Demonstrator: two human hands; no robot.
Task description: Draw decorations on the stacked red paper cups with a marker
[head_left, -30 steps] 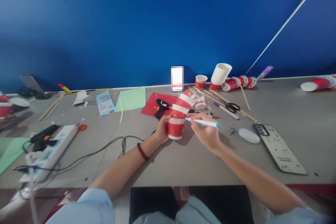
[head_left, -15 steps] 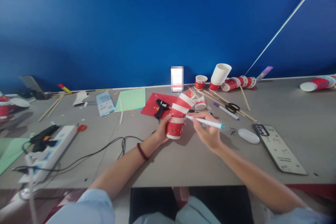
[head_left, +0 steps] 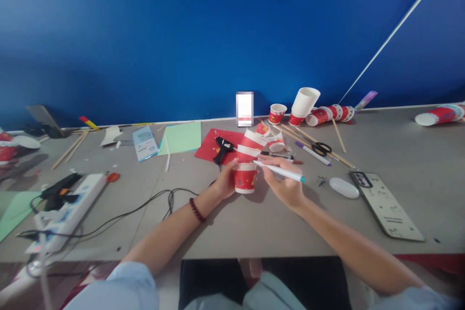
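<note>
White plastic comes first: we record a power strip (head_left: 82,210) lying aslant on the grey table (head_left: 276,240), near its left end. Farther along we log a blue-and-white packet (head_left: 145,143), then green paper (head_left: 187,136) with a white stick (head_left: 167,155) partly over it. Red card (head_left: 207,149) follows, bearing a black glue gun (head_left: 223,150).

At centre we find the left hand (head_left: 225,181), a dark bead bracelet (head_left: 197,209) at its wrist, closed around the left side of a column of red paper cups (head_left: 246,178). The column is bent – its nearest cup about upright, the farther ones leaning right. Just right of it, the right hand (head_left: 288,191) pinches a white pen (head_left: 283,171), tip towards the cups; whether it touches them, we cannot tell.

Beyond, we note scissors (head_left: 322,148), a white oval object (head_left: 344,188) and – rightmost on our list – a pale-backed phone (head_left: 388,208) lying flat.
</note>
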